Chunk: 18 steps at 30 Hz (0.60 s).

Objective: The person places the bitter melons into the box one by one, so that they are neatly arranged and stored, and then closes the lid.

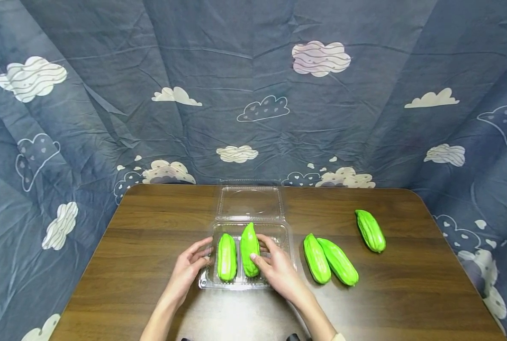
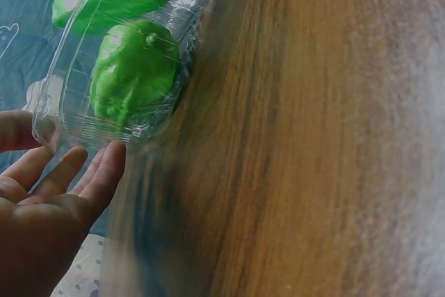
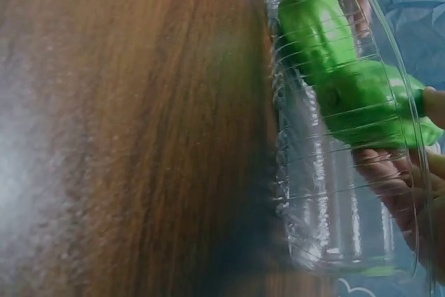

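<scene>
A clear plastic clamshell container (image 1: 232, 287) stands at the table's middle, lid raised at the back. My left hand (image 1: 189, 265) pinches its left rim, thumb over the edge and fingers (image 2: 111, 168) against the outer wall. One green ribbed gourd (image 1: 227, 258) lies in the container's left part. Beside it, my right hand (image 1: 281, 272) grips a second green gourd (image 1: 249, 250) between thumb and fingers, inside the container and slightly tilted. In the right wrist view this held gourd (image 3: 361, 106) shows through the clear wall, touching the other gourd (image 3: 316, 33).
Right of the container, two green gourds (image 1: 316, 259) (image 1: 339, 262) lie side by side on the wooden table (image 1: 151, 237). Another gourd (image 1: 370, 231) lies farther back on the right. The clear lid (image 1: 250, 202) stretches toward the cloud-patterned curtain (image 1: 211, 132).
</scene>
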{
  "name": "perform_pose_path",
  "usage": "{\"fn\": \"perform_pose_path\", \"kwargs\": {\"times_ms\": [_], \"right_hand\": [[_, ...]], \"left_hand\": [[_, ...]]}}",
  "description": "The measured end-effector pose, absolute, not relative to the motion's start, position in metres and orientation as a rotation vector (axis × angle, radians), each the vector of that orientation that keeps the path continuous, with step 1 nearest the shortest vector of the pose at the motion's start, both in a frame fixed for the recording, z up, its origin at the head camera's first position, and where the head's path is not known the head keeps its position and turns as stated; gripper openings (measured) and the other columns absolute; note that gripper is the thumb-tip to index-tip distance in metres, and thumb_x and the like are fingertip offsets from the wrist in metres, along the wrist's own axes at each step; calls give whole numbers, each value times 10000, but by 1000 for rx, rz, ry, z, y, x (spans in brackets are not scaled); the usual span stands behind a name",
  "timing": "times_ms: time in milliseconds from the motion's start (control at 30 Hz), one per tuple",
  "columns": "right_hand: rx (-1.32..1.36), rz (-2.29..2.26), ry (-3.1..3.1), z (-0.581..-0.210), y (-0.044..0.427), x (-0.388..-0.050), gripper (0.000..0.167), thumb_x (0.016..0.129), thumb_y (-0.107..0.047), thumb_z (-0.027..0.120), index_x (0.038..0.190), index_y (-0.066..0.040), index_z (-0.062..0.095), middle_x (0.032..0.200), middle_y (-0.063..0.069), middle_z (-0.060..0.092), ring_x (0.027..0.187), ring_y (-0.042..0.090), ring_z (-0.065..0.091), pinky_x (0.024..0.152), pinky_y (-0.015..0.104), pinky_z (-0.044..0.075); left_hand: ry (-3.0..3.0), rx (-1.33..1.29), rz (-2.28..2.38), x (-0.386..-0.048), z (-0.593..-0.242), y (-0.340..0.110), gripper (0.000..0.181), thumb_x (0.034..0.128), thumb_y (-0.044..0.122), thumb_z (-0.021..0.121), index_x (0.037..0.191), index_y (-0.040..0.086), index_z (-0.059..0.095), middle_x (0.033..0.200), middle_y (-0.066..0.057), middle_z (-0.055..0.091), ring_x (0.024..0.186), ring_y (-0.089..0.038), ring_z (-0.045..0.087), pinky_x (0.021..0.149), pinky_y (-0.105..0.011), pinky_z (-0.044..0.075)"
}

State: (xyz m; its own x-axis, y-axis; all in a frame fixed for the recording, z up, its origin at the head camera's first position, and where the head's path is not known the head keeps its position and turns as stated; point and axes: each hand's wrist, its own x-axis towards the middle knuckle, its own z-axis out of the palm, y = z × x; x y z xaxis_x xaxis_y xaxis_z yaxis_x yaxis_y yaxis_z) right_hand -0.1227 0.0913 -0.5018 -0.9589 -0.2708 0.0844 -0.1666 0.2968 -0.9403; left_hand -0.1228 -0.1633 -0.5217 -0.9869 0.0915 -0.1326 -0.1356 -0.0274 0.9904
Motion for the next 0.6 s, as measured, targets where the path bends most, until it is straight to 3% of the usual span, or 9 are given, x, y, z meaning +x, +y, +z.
{"fn": "perform_pose_path", "kwargs": {"times_ms": [333, 600], "right_hand": [[-372, -1613, 2525, -501, 84, -133, 508, 974, -217, 614, 1397, 15, 455, 1255, 205, 625, 1113, 295, 636, 940, 398, 507], [-366, -1535, 2526, -505, 81, -137, 474, 964, -255, 623, 1332, 23, 514, 1167, 186, 674, 1017, 253, 677, 899, 422, 529]], "left_hand": [[2082, -61, 2129, -124, -522, -163, 554, 864, -79, 576, 1397, 66, 531, 1435, -198, 478, 1269, -337, 510, 966, -324, 477], [2068, -62, 2144, -124, -522, -163, 553, 863, -87, 569, 1396, 53, 529, 1458, -186, 454, 1275, -343, 501, 939, -283, 487]]}}
